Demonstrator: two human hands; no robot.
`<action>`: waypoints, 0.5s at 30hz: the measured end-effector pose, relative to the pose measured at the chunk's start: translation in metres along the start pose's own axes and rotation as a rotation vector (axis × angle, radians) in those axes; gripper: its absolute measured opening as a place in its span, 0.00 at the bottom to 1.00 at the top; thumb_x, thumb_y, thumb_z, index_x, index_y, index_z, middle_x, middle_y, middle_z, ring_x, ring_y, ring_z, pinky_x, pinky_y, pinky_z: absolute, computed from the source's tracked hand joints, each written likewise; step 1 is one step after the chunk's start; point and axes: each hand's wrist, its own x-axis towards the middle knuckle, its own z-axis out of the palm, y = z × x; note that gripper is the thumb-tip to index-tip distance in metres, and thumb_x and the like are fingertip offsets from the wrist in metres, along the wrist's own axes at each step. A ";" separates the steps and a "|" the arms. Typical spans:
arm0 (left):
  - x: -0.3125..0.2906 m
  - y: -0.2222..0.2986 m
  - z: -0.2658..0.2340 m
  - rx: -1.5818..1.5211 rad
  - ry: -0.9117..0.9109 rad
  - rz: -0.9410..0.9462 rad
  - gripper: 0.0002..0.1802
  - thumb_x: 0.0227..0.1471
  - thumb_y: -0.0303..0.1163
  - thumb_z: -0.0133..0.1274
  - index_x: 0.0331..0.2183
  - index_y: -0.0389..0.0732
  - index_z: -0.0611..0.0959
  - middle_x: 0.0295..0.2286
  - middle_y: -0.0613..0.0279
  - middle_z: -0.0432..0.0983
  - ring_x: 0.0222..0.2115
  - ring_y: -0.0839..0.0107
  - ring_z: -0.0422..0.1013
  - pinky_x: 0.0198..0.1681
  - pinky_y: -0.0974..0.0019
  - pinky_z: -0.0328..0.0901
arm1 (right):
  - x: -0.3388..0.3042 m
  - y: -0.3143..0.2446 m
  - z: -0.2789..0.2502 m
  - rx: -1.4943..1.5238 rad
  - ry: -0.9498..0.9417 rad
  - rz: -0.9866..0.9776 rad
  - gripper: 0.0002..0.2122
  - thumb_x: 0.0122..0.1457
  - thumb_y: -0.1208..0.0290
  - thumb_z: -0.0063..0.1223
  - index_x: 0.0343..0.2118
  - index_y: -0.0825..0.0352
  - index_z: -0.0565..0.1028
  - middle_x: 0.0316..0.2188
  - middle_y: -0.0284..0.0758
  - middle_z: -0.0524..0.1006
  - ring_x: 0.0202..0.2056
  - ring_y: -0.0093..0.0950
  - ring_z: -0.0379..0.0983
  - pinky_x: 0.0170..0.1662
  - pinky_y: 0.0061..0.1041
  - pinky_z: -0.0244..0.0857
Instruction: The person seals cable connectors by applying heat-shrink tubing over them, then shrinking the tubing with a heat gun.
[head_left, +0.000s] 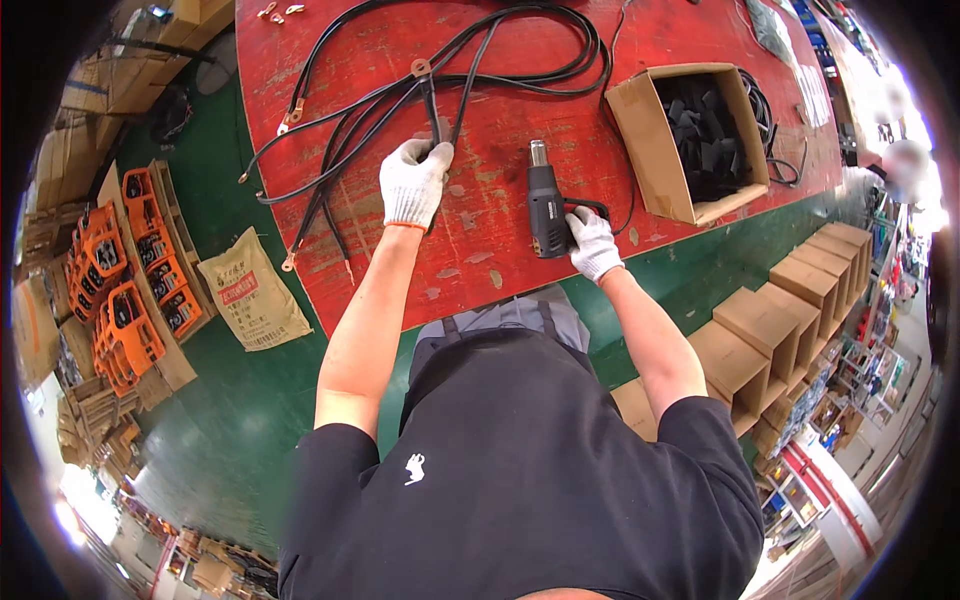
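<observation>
Both my hands wear white knit gloves. Over the red table (470, 240), my left hand (412, 185) is closed round a black cable (432, 112), whose copper ring lug (421, 68) points away from me. To its right, my right hand (592, 243) grips the handle of a black heat gun (546, 205). The gun's metal nozzle (538, 153) points toward the far side, apart from the cable. More black cables (345, 140) with copper lugs spread to the left and loop back at the far side.
An open cardboard box (655, 150) of short black sleeve pieces (705, 140) stands on the table's right. Loose copper lugs (270, 10) lie at the far left corner. Left on the green floor are a woven sack (255, 290) and orange parts (125, 340); cardboard boxes (765, 325) line the right.
</observation>
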 end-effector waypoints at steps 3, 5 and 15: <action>0.001 -0.008 -0.003 -0.051 -0.009 0.019 0.14 0.54 0.35 0.65 0.35 0.31 0.88 0.23 0.66 0.80 0.21 0.80 0.71 0.26 0.72 0.65 | -0.015 -0.014 -0.003 0.125 0.119 0.067 0.26 0.45 0.76 0.61 0.52 0.65 0.77 0.53 0.47 0.74 0.53 0.49 0.72 0.56 0.47 0.68; 0.001 -0.010 -0.010 -0.111 -0.022 -0.019 0.13 0.55 0.33 0.67 0.36 0.32 0.87 0.23 0.67 0.79 0.20 0.80 0.71 0.24 0.72 0.64 | -0.018 -0.034 -0.016 0.314 0.205 0.160 0.26 0.44 0.76 0.64 0.51 0.65 0.78 0.53 0.48 0.75 0.54 0.50 0.73 0.57 0.45 0.69; -0.006 -0.025 -0.035 -0.221 -0.055 0.041 0.12 0.58 0.32 0.66 0.39 0.33 0.88 0.24 0.68 0.79 0.21 0.81 0.70 0.25 0.73 0.62 | 0.033 -0.001 -0.182 0.019 -0.007 -0.644 0.21 0.47 0.63 0.67 0.47 0.56 0.80 0.50 0.39 0.76 0.51 0.47 0.73 0.56 0.47 0.67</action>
